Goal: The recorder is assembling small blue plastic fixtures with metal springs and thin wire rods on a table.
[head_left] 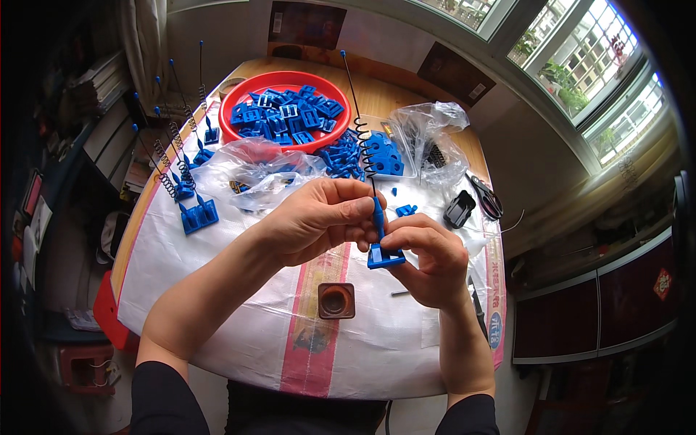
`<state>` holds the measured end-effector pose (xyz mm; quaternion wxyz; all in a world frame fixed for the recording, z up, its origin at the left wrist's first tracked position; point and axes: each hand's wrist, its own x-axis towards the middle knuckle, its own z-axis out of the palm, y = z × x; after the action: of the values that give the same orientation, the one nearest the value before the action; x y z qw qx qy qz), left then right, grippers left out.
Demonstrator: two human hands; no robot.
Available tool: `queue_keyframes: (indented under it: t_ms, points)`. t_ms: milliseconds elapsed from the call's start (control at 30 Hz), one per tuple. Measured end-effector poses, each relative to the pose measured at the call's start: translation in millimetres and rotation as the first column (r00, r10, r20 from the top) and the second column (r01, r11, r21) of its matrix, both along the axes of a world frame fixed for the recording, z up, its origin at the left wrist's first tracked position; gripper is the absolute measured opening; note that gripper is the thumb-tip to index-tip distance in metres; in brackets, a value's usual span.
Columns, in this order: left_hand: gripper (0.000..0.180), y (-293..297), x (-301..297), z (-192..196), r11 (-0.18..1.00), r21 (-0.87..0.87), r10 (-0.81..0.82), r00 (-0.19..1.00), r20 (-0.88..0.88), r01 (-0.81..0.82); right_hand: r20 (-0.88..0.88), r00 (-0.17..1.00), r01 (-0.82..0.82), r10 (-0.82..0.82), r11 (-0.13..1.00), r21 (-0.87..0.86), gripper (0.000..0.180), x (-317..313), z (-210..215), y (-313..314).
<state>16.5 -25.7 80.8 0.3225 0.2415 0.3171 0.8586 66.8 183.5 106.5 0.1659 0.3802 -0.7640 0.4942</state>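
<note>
Blue plastic base [385, 257] — coiled wire antenna [365, 145] upright — pinched by both hands.

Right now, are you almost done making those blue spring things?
Not nearly. Done: a few finished antennas stand at the table's left edge. In hand: the left hand pinches a spring rod while the right hand holds its blue base. Left: the red bowl is still full of blue bases, with more piled beside it.
</note>
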Motion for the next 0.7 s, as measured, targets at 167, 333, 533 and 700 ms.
queue_keyframes:
  t_ms: [167,333,533,700]
  points:
    - [0.025,1.1,1.1,-2.5,1.0,-0.019,0.019,1.0,0.009,-0.019,0.069,0.997,-0.017,0.02,0.999,-0.042,0.028,0.2,-2.0,0.6]
    - [0.026,3.2,0.5,-4.3,1.0,-0.012,0.014,0.999,0.05,-0.014,0.086,0.995,-0.052,0.059,0.995,-0.089,0.028,-0.5,-1.6,1.6]
    - [0.024,1.0,-0.1,-9.9,0.999,0.046,-0.023,0.996,0.085,0.019,0.07,0.994,-0.077,0.083,0.994,-0.082,0.029,-1.8,-3.0,-0.4]
    - [0.024,3.7,0.3,-8.7,0.998,0.061,-0.021,0.996,0.082,0.016,0.07,0.994,-0.082,0.088,0.992,-0.091,0.029,-2.3,-3.7,2.1]
